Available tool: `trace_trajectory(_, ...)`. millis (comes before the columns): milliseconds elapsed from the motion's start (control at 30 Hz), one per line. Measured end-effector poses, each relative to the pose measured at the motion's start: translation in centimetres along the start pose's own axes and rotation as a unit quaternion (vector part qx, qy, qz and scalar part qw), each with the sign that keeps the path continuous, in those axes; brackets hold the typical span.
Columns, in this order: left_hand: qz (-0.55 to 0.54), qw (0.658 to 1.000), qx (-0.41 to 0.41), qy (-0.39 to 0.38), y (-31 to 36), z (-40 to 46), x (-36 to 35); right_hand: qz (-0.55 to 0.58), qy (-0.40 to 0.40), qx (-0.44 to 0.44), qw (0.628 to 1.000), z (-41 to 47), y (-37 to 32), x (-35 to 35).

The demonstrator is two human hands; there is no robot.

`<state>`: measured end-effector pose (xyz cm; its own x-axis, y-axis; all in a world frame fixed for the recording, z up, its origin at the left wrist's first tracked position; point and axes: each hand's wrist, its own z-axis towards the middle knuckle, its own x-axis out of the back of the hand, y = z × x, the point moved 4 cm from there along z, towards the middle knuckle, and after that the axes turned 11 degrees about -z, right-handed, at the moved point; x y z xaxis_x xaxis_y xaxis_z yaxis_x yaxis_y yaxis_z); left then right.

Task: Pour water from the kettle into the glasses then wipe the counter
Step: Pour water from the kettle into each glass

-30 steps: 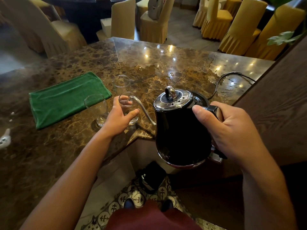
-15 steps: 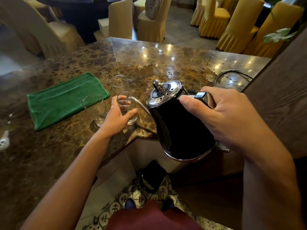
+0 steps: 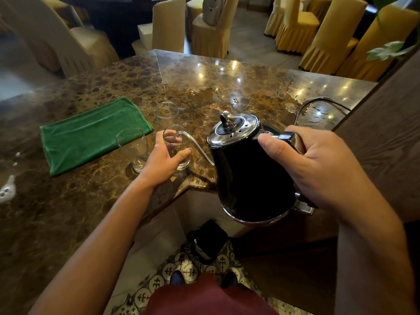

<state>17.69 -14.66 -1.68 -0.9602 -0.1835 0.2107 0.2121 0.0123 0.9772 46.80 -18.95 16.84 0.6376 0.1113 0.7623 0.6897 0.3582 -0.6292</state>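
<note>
- The brown marble counter with a glossy top (image 3: 95,201) spreads out in front of me, with wet patches shining on its far right part.
- The black gooseneck kettle with a chrome lid (image 3: 247,173) is lifted off the counter and tilted to the left, its lid leaning toward the glasses. Its thin silver spout curves over and its tip sits at the rim of the glass I am holding.
- The folded green cloth (image 3: 91,135) lies flat on the counter to the left of the glasses, its right edge just beside the left glass.
- My right hand (image 3: 318,169) is wrapped around the kettle's black handle, thumb lying over the top near the lid.
- My left hand (image 3: 161,162) curls around the middle clear drinking glass (image 3: 176,147), thumb on its near side and fingers round the far side; the glass stands upright on the counter near the edge, with a little water at the bottom.
- A second clear glass (image 3: 133,148) stands just to the left of my left hand, upright, with a bit of water in its base.
- A third clear glass (image 3: 166,114) stands behind the held one; whether it holds any water I cannot tell.
- A black power cord (image 3: 318,101) loops over the wet part of the counter behind my right hand.
</note>
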Motion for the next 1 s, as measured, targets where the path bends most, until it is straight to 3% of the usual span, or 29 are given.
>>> trace_trajectory(333,-0.001,1.000,-0.008,0.001,-0.4,0.3,0.0,0.165,0.039,-0.067,0.983,-2.3,3.9,-2.6)
trace_trajectory(767,0.000,0.999,-0.013,0.047,-0.4,-0.5,-0.4,0.271,0.084,-0.145,0.948,-4.6,6.8,-5.1)
trace_trajectory(1000,-0.034,0.999,-0.016,0.035,0.0,-0.1,-1.1,0.325,0.158,-0.151,0.920,-5.9,7.1,-4.6)
